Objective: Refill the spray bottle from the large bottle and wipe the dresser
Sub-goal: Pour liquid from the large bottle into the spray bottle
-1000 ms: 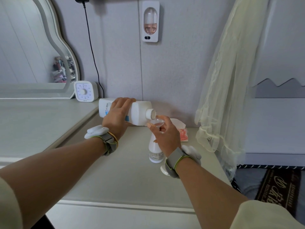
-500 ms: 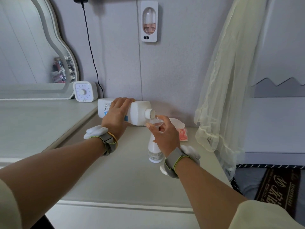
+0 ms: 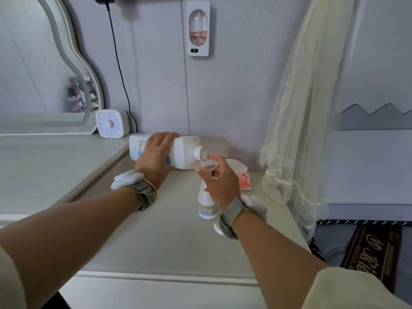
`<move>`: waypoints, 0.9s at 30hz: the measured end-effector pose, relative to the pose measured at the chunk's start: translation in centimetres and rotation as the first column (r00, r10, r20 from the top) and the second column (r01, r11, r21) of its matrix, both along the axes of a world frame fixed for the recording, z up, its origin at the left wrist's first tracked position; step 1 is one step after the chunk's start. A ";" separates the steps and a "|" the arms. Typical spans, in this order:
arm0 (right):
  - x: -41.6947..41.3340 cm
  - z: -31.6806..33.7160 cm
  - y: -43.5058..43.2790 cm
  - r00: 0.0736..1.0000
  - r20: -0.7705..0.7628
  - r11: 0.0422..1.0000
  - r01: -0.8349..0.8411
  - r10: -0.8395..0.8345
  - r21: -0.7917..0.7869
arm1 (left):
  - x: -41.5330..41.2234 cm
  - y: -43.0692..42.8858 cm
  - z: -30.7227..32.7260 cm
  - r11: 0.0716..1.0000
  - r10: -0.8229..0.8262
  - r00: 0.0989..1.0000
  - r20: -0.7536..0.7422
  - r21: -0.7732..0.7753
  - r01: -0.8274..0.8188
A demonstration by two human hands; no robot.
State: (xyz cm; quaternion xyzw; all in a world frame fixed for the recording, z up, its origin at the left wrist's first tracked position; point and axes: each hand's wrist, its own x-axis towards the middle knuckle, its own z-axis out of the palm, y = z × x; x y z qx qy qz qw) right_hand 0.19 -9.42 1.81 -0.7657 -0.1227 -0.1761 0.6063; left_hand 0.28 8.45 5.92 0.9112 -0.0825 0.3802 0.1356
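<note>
On the pale dresser top (image 3: 156, 246), near the back wall, both hands are working over the spray bottle (image 3: 207, 208).

Head view: the left hand (image 3: 153, 162) is gripping the large bottle (image 3: 184, 152) round its middle, fingers curled over the top side. The bottle is lying almost level in the air, with its open mouth pointing right and dipping slightly. The mouth is sitting just above a small clear funnel (image 3: 210, 165). A thin stream seems to be running from mouth to funnel, but it is too faint to be sure.

The right hand (image 3: 220, 182) is pinching the funnel rim between thumb and fingers, holding it over the spray bottle's neck. The spray bottle is standing upright on the dresser, with its upper part hidden behind that hand. Both wrists are wearing grey straps with white pods.

A pink tissue pack (image 3: 244, 180) is lying just behind the right hand. A white timer (image 3: 110, 127) is standing on the higher counter to the left, beside the mirror frame (image 3: 89, 92). A black cable (image 3: 121, 72) is running down the wall. A wall dispenser (image 3: 198, 27) is hanging above. Pale netting (image 3: 301, 108) is draping down on the right, above a dark rug (image 3: 371, 253).
</note>
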 end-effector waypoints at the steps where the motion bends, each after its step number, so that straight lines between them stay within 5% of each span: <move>1: 0.0 0.0 0.0 1.000 0.002 1.000 0.000 0.000 0.000 | 0.0 0.0 0.0 1.000 0.000 1.000 0.002 0.001 0.000; 27: 0.1 0.0 0.0 1.000 -0.010 1.000 -0.017 0.017 0.004 | 0.1 0.2 0.1 1.000 -0.005 1.000 0.016 0.028 0.005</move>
